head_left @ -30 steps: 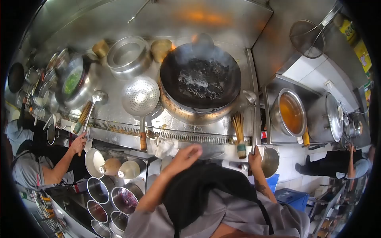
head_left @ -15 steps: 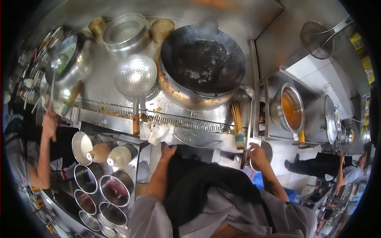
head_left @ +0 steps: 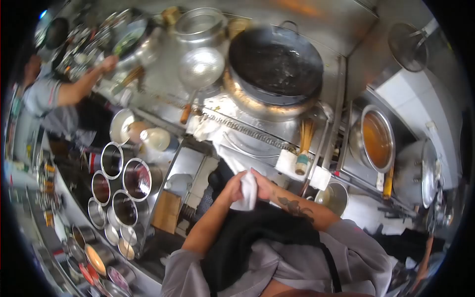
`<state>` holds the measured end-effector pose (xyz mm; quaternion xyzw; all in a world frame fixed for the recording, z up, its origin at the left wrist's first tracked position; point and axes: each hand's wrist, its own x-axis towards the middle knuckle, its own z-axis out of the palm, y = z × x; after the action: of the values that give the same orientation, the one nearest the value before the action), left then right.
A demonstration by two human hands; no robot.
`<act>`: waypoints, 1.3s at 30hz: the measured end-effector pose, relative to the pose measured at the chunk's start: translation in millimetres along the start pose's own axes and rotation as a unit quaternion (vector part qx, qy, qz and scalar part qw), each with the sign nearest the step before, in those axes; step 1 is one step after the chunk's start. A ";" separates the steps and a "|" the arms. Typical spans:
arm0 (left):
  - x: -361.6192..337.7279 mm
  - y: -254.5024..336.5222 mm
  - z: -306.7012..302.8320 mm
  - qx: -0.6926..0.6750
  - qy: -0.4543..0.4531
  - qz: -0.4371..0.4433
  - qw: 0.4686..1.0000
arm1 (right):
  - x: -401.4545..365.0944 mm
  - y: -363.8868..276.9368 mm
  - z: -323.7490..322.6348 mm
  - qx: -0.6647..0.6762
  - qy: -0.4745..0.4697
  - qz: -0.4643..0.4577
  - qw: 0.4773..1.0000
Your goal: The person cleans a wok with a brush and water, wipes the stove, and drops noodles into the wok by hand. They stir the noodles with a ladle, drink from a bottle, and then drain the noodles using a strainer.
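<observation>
In front of my apron, my left hand [head_left: 234, 187] and my right hand [head_left: 262, 186] are close together, both closed around a white cloth [head_left: 249, 194]. Its bunched lower part hangs between them, and a strip of it runs up towards the stove's front edge. Some fingers are hidden by the cloth. Beyond my hands, a black wok [head_left: 277, 64] sits on the burner ring with shiny wet patches inside. Left of the wok, a perforated skimmer [head_left: 200, 69] lies with its wooden handle towards me. A bamboo brush [head_left: 304, 141] rests on the right front of the stove.
Several metal pots of sauces [head_left: 137, 178] stand at my left. A bowl of orange-brown liquid [head_left: 377, 138] and a lidded pot [head_left: 423, 173] are at my right. A wire strainer [head_left: 407, 47] hangs at upper right. A co-worker's arm [head_left: 81, 89] reaches over the left stove.
My hands, apart before, have come together on the white cloth. The view has turned, shifting the stove rightward. The co-worker's arm on the left now reaches farther over the stove.
</observation>
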<state>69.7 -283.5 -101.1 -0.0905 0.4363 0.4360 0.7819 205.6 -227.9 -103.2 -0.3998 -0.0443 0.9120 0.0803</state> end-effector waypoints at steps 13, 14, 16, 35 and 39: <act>-71.0 -64.2 -114.2 0.152 0.280 0.309 0.896 | 21.6 4.0 -48.9 -0.599 0.045 -0.094 0.794; -88.6 -79.2 -131.3 0.079 0.254 0.351 0.898 | 29.2 3.4 -63.3 -0.685 0.026 -0.123 0.717; -130.2 -111.4 -164.5 0.009 0.250 0.413 0.876 | 63.2 -8.8 -124.5 -0.881 -0.083 -0.216 0.413; -479.8 -502.6 -278.3 -0.535 0.607 0.438 0.392 | 117.3 210.9 37.8 -0.912 -0.335 -0.102 0.215; -489.3 -505.0 -305.4 -0.523 0.575 0.482 0.405 | 87.9 256.6 64.2 -0.907 -0.333 -0.134 0.222</act>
<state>152.6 -1042.7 -33.3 -0.4861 0.4421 0.7289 -0.1921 71.2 -465.2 -160.5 0.1477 -0.9170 0.2845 -0.2374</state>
